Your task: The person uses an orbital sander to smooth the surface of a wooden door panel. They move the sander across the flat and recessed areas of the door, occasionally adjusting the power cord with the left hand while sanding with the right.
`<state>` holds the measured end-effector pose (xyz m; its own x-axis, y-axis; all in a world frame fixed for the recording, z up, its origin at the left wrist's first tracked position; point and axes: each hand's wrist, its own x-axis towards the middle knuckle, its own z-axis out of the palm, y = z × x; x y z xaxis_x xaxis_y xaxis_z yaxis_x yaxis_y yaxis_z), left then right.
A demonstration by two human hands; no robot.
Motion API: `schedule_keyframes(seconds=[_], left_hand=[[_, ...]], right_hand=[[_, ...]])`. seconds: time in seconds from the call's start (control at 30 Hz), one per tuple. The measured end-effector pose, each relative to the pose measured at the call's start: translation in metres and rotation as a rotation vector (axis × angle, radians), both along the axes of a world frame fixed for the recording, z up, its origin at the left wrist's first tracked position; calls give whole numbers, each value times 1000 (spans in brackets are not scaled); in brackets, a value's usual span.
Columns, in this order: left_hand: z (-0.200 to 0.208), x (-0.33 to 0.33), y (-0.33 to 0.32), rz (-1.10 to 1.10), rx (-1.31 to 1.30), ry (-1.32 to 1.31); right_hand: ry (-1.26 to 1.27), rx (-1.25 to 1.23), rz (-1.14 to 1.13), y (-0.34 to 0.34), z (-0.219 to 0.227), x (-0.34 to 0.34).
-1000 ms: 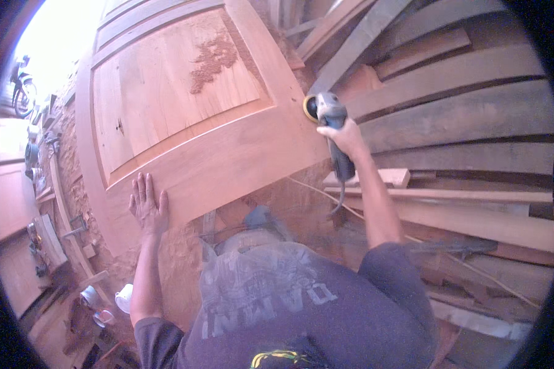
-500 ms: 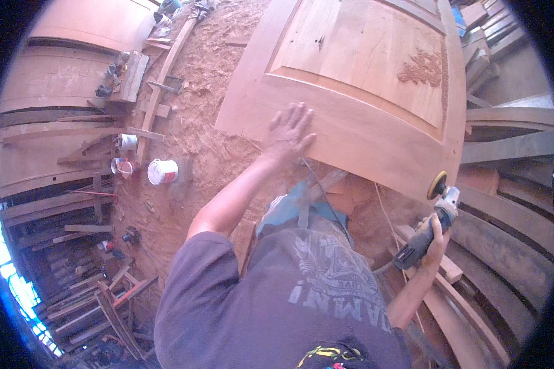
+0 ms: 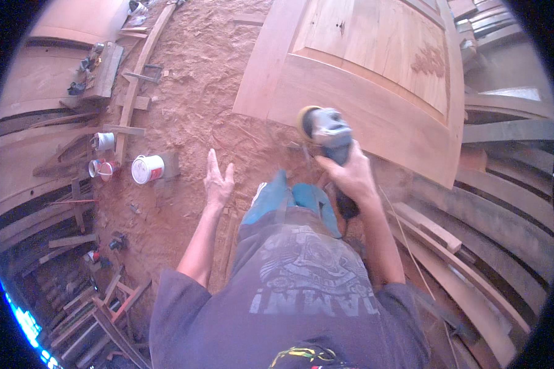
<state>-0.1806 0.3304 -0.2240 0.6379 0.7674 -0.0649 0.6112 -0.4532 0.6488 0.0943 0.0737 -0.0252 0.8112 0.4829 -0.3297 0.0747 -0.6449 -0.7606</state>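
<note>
My right hand (image 3: 356, 175) grips an angle grinder (image 3: 331, 128), slightly blurred by motion. A yellowish round disc (image 3: 306, 122) on its head is at the lower left part of a wooden panel door (image 3: 363, 117); whether it touches the wood I cannot tell. The door has a recessed panel with a reddish-brown dust patch (image 3: 429, 61). My left hand (image 3: 218, 182) is off the door, held in the air to its left with thumb and fingers apart, and nothing is in it.
Reddish sawdust covers the floor (image 3: 197, 104). White buckets (image 3: 148, 169) and a small red bucket (image 3: 107, 170) stand at left, near a long wooden beam (image 3: 133, 92). Stacked boards (image 3: 505, 203) line the right side, with a thin cord (image 3: 406, 240) nearby. More doors and timber lie far left.
My left hand has lifted off the door and moved left and down. My right hand has carried the angle grinder from the door's right corner leftward to its lower left part.
</note>
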Motion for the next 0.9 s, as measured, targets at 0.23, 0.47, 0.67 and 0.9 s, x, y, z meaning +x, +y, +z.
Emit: schedule_keyframes(seconds=[0.23,0.47,0.67,0.9], left_hand=[[17,11,-47,-155,-353,4],[7,52,-80,-632,-744,89],[55,108,-144,-1254,-927,20],[28,140,-241,-1806,-1185,125]], right_hand=[[-50,-244,151,102,-5,-36],[-87,-380,-13,44,-1,-33],[-64,-384,-149,6,-6,-30],[-93,-383,-195,-23,0,-19]])
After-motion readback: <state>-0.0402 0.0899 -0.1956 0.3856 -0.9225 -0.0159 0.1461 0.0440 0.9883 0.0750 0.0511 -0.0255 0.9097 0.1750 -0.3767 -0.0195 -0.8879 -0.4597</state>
